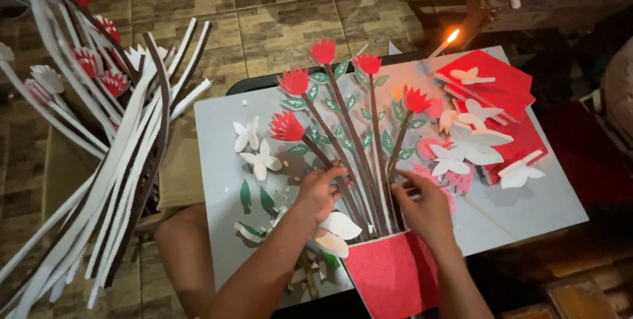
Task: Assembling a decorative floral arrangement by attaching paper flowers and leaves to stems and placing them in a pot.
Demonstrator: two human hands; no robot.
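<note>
A foam bouquet lies on a pale grey board: several brown stems with green leaves, topped by red flowers, rise from a red glittery pot shape. My left hand presses on the lower left stems. My right hand rests on the lower right stems just above the pot. Two white leaf shapes lie under my left wrist. Neither hand lifts anything.
A lit candle burns at the board's far edge. Red foam sheets with white flower cut-outs lie at the right. White butterfly shapes and green leaves sit left. A bundle of long foam strips and flowers leans at the left.
</note>
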